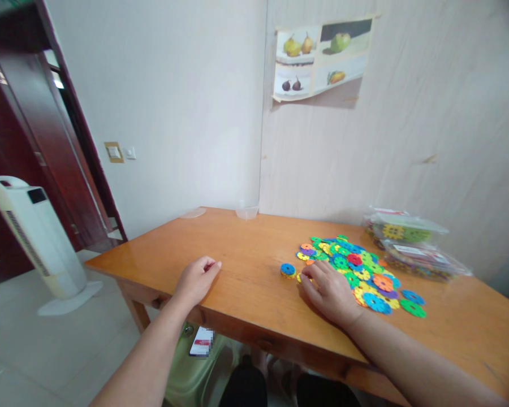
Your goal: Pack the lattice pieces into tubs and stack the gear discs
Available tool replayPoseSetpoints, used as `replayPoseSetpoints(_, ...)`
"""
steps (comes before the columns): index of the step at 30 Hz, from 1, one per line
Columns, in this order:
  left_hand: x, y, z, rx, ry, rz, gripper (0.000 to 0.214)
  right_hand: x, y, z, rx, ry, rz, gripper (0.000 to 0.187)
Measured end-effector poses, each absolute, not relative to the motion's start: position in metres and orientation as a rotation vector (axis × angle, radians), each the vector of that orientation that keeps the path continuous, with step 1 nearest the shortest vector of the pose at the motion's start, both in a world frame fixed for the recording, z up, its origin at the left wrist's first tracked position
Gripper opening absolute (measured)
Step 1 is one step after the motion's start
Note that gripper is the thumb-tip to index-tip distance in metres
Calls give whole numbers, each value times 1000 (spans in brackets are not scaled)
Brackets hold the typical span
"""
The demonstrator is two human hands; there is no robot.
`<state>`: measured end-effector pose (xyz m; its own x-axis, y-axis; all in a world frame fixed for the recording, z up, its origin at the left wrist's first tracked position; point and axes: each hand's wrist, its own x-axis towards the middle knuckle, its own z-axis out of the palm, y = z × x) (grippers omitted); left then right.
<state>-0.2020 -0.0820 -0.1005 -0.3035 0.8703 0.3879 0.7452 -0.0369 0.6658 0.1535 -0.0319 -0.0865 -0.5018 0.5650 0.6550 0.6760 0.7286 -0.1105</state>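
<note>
My left hand [198,280] rests on the table near its front edge, fingers curled in, with no thing showing in it. My right hand [331,291] lies at the near left side of a pile of colourful notched plastic discs [341,261]. Its thumb and fingers are bent together at a yellow disc [298,277], of which only a small edge peeks out. Left of those fingertips sits a short stack of discs [287,269], blue on top with yellow below. A blue disc [413,297] and a green disc [412,308] lie at the pile's right.
Clear plastic packages [424,261] stand at the back right of the wooden table [237,249]. A clear tub [247,211] and a flat lid [193,213] are by the wall. Below the front edge, a phone [201,341] lies on a green stool [190,373]. A white tower fan [38,237] stands left.
</note>
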Motion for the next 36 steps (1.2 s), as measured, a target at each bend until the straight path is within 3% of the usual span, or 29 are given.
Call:
replayPoseSetpoints(14,-194,-70,-88,1647,2064,1236,32,164,-17,-91,-1095,-1945,-38,20)
replayPoseSetpoints(23,-116,-10,-72,1602,1688,1157,24,157,-19,-93,-1117,-2025,15,21)
replayPoseSetpoints(32,-83,34,-90,1499,1469,1213,17,149,-22,-91,-1174,-2195,6,56)
replayPoseSetpoints(36,-87,25,-93,1508,1391,1215,19,146,-14,-83,-1190,-2331,10,63)
